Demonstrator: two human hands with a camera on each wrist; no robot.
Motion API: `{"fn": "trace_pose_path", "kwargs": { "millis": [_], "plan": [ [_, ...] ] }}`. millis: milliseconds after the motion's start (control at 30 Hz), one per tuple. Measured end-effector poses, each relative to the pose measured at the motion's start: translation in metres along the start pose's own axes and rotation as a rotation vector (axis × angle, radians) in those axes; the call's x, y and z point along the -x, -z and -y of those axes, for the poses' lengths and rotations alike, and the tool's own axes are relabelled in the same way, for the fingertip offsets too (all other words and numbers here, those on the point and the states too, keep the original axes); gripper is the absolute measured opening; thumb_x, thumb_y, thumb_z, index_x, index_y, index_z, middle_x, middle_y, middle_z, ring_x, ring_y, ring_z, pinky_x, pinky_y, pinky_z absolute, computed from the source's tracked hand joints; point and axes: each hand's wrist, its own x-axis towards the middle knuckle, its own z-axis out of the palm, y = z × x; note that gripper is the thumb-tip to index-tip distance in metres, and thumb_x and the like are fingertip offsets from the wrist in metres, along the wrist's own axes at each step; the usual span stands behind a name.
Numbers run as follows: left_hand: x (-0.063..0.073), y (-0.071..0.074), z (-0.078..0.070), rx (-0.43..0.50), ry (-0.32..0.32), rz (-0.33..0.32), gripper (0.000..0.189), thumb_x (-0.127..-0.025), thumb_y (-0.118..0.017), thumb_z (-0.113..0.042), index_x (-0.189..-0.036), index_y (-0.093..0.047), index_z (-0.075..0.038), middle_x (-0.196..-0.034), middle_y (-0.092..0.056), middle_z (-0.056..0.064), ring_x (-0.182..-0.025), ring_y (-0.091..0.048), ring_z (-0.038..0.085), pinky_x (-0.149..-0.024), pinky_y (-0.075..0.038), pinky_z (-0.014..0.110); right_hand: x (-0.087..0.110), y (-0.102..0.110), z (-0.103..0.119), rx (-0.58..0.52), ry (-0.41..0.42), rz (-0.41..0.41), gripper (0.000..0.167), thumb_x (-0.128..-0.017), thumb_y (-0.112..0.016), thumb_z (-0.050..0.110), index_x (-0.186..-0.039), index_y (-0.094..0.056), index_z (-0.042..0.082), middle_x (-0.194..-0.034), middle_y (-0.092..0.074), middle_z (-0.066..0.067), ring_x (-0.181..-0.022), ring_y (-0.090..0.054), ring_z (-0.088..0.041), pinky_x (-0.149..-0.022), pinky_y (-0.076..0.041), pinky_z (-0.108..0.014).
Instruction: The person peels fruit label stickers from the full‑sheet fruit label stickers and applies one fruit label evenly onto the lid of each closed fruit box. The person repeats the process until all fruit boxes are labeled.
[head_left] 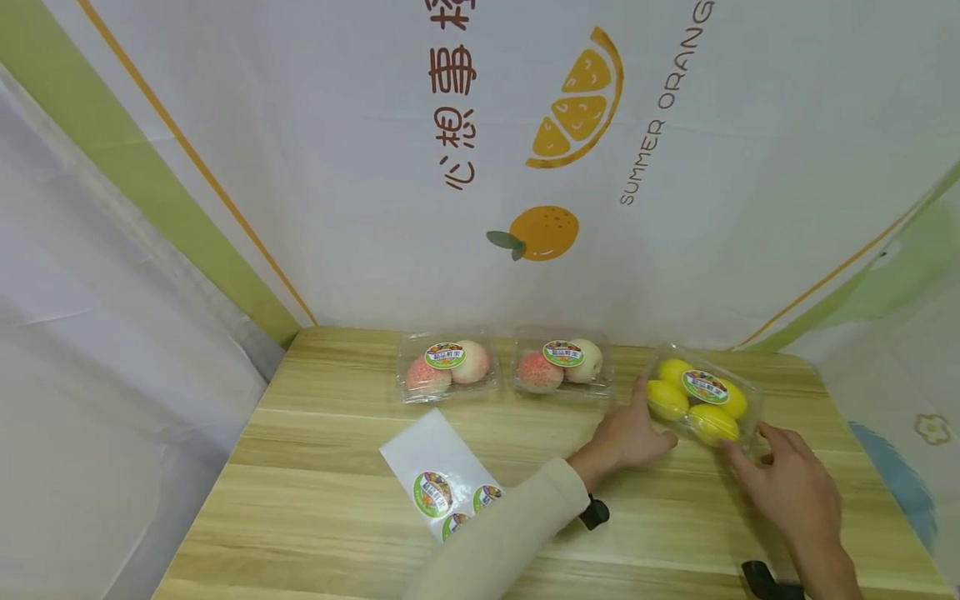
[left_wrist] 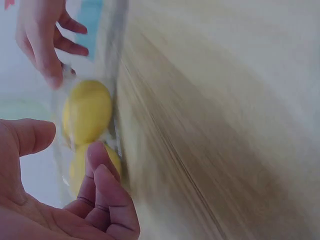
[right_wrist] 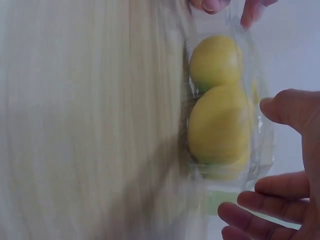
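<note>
A clear plastic clamshell box [head_left: 742, 400] of several yellow lemons [head_left: 667, 400] sits at the right on the table, turned at an angle. An oval fruit sticker [head_left: 705, 387] is on its lid. My left hand [head_left: 626, 433] is at the box's left side, index finger along it and thumb apart. At the near right corner is my right hand [head_left: 798, 492], thumb and fingers spread about it. In the right wrist view, the thumb [right_wrist: 287, 107] lies by the lid edge and the other fingers by the box end; firm contact is unclear.
Two more clear boxes, a left one [head_left: 448, 392] and a middle one [head_left: 562, 387], hold peach-like fruit and bear the same stickers. A white sticker sheet [head_left: 420, 442] lies nearer, partly under the left sleeve [head_left: 517, 525]. A printed curtain [head_left: 360, 208] hangs behind the wooden table [head_left: 300, 467].
</note>
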Motion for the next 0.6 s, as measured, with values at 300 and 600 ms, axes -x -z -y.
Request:
{"fn": "trace_pose_path", "kwargs": {
  "millis": [300,600],
  "plan": [
    [0.047,0.023,0.001,-0.065,-0.218,0.031,0.093,-0.098,-0.078,-0.037,-0.173,-0.028,-0.018,-0.08,-0.063,-0.021,-0.067,-0.058,-0.004,-0.065,-0.045,0.017,0.017,0.008,0.029,-0.079,-0.045,-0.222,0.058,-0.103,-0.068,0.038,-0.136,-0.066,-0.009,-0.137,-0.062,-0.032,-0.101,-0.072,-0.048,-0.06,-0.051,-0.054],
    [0.104,0.072,0.025,-0.005,-0.321,0.048,0.061,-0.102,-0.075,-0.036,-0.157,-0.057,-0.015,-0.107,-0.068,-0.018,-0.075,-0.061,-0.01,-0.067,-0.051,0.015,0.033,-0.003,0.086,-0.328,0.192,-0.267,0.026,-0.096,-0.082,0.015,-0.118,-0.08,0.001,-0.111,-0.077,-0.014,-0.08,-0.062,0.004,-0.062,-0.047,-0.008]
  ]
}}
